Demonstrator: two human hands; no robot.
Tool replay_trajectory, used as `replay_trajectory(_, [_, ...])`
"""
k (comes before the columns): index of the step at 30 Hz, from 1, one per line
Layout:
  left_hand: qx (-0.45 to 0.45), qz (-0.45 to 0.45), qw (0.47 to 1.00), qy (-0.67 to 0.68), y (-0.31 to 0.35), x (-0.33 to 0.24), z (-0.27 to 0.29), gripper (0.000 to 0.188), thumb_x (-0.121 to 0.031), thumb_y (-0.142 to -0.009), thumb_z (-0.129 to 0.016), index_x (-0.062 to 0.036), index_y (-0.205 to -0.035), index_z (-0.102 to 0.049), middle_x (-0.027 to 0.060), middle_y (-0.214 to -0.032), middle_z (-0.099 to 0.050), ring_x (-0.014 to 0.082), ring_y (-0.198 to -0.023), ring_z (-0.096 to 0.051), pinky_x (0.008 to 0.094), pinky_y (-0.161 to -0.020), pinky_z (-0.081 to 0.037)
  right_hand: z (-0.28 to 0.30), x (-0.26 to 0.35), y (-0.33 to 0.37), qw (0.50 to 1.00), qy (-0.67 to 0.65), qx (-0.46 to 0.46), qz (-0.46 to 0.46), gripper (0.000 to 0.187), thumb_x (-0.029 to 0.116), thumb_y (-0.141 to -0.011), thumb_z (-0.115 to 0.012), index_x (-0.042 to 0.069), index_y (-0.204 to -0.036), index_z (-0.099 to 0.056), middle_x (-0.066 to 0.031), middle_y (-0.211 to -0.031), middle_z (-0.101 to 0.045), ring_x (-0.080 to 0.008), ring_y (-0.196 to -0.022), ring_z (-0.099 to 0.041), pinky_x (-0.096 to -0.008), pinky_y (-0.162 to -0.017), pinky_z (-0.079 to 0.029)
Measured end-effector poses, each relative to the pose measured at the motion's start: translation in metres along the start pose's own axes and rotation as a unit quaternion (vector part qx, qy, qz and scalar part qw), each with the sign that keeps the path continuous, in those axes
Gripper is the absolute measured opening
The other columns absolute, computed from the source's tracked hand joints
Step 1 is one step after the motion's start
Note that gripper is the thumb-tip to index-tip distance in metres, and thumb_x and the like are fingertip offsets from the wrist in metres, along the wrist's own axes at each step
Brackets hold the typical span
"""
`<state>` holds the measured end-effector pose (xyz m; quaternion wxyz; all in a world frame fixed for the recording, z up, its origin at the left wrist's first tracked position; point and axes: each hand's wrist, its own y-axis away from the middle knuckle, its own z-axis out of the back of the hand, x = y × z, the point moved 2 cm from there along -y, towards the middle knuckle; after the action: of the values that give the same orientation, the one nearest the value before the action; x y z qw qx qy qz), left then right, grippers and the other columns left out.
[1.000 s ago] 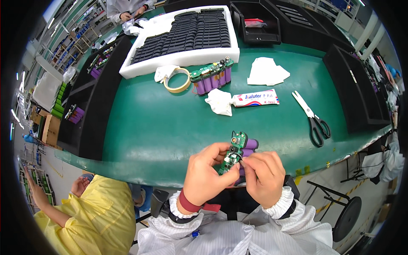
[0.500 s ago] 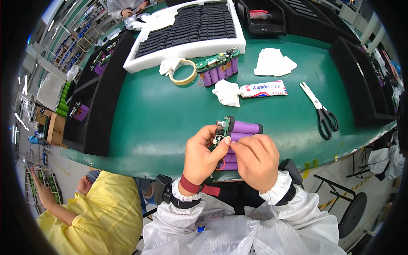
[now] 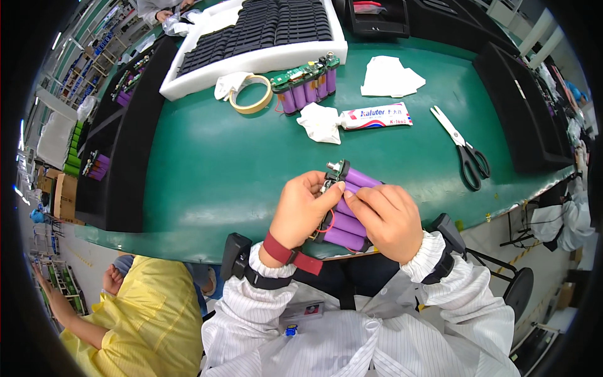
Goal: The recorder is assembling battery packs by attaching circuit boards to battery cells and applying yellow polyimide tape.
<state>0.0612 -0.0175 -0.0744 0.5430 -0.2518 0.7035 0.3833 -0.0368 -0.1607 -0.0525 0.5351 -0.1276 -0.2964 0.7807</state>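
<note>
A battery pack of purple cylindrical cells, with a green circuit board and thin red and white wires along its left side, sits tilted between my hands above the table's near edge. My left hand is closed around its board side, thumb on top. My right hand lies over the cells. Its thumb and fingers pinch together close to my left thumb tip; what is between them is hidden. Farther off stands a second purple battery pack, board upward. In front of it are a crumpled white tissue and a white tube.
Black-handled scissors and a white sheet lie to the right. A tape roll rests near a white foam tray of black parts. Black shelves flank the green table. A person in yellow sits at left.
The battery pack has tilted, its near end swinging right, while both hands keep their hold. The table scene has shifted slightly up and left in view.
</note>
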Motion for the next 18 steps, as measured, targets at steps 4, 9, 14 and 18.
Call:
replay_trajectory(4, [0.017,0.016,1.000,-0.002,-0.005,0.006,-0.001,0.018,-0.011,-0.091,-0.067,0.0045,-0.099,-0.063,-0.0001,-0.079,-0.063,0.0013,-0.065,-0.050,0.0182,-0.054,-0.038,0.001,0.002,0.003,0.999,0.027,0.040,0.006,0.032,0.010,-0.075,-0.062,0.000,-0.105,-0.067,-0.0053,-0.095,-0.059,-0.0193,-0.086,-0.058,-0.0319,-0.072,-0.046])
replay_trajectory(9, [0.029,0.018,0.999,0.015,-0.006,0.006,-0.001,0.019,-0.012,-0.090,-0.068,0.0042,-0.099,-0.063,0.0000,-0.079,-0.064,0.0015,-0.066,-0.051,0.0181,-0.055,-0.039,0.010,-0.002,0.002,0.996,0.011,0.091,-0.014,0.036,0.007,-0.073,-0.064,0.003,-0.109,-0.067,-0.0046,-0.100,-0.060,-0.0202,-0.090,-0.058,-0.0332,-0.074,-0.047])
replay_trajectory(14, [0.029,0.013,0.999,0.017,-0.004,0.005,-0.001,0.019,-0.013,-0.090,-0.069,0.0034,-0.100,-0.063,0.0000,-0.081,-0.064,0.0015,-0.066,-0.051,0.0181,-0.054,-0.039,0.021,-0.010,-0.006,0.975,-0.154,0.083,-0.134,0.028,0.002,-0.076,-0.069,0.004,-0.103,-0.072,-0.0069,-0.093,-0.064,-0.0233,-0.083,-0.059,-0.0340,-0.071,-0.048])
replay_trajectory(18, [0.025,0.000,0.999,0.026,-0.005,0.009,-0.001,0.020,-0.013,-0.090,-0.069,0.0036,-0.100,-0.063,-0.0001,-0.081,-0.064,0.0013,-0.067,-0.051,0.0182,-0.055,-0.039,0.015,-0.012,-0.015,0.928,-0.260,0.064,-0.260,0.013,0.006,-0.080,-0.071,0.003,-0.092,-0.075,-0.0106,-0.081,-0.067,-0.0264,-0.071,-0.060,-0.0354,-0.065,-0.048])
